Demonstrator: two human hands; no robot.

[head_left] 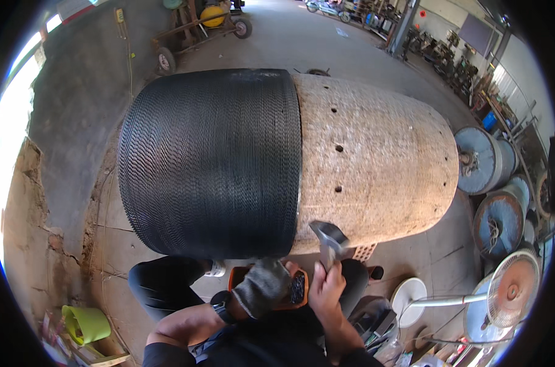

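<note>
In front of me lies a large horizontal drum. Its left part is covered with dense rows of small dark metal pins [210,159], and its right part is a bare, tan, fibrous-looking surface [375,165] with several dark holes. My right hand [326,286] is closed around the handle of a hammer [329,235], whose metal head is raised near the drum's lower edge. My left hand [264,286], in a grey glove with bare fingertips, is over an orange container [234,278] between my knees. Small dark pieces [298,287] lie in it. The left fingers are mostly hidden.
A standing fan [513,287] and its white round base [408,300] are at the lower right. Large grey spools [476,160] line the right side. A green bucket [86,324] stands lower left, and a wheeled cart [201,30] is beyond the drum.
</note>
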